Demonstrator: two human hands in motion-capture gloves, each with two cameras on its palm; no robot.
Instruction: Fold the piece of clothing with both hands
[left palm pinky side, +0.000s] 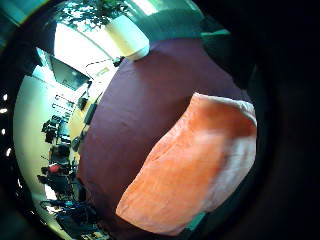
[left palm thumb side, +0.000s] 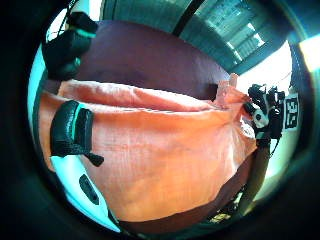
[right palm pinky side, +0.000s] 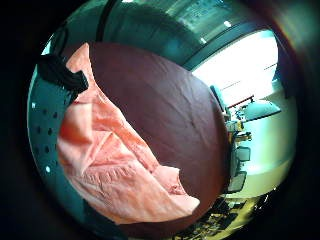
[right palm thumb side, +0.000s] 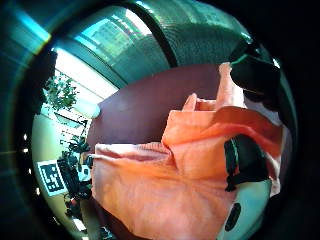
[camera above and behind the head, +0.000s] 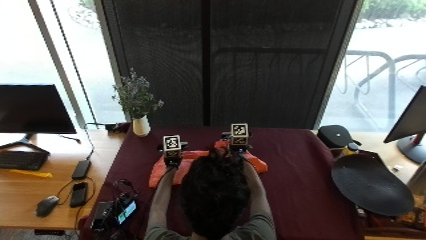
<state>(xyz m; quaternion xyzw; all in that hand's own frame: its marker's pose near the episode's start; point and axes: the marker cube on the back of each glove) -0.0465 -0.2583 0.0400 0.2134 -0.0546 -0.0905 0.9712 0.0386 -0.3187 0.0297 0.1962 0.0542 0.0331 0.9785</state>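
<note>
An orange garment (camera above and behind the head: 160, 176) lies on the maroon tablecloth (camera above and behind the head: 299, 170) right in front of the person, whose head hides its middle. The left hand (camera above and behind the head: 172, 159) is at the garment's left part. In the left thumb side palm view the cloth (left palm thumb side: 165, 160) fills the picture and a gloved finger (left palm thumb side: 72, 132) curls over its edge. My right hand (camera above and behind the head: 237, 148) is at the far right part of the garment. There a fold of cloth (right palm thumb side: 210, 150) rises between the gloved fingers (right palm thumb side: 245, 160), and a bunched corner (right palm pinky side: 115, 165) hangs by that palm.
A white vase with a plant (camera above and behind the head: 140, 125) stands at the table's far left corner. A black round disc (camera above and behind the head: 369, 185) lies at the right edge, with a dark bag (camera above and behind the head: 336, 135) behind it. On the wooden desk to the left are a monitor (camera above and behind the head: 33, 107), a mouse (camera above and behind the head: 46, 205) and a small device (camera above and behind the head: 116, 212).
</note>
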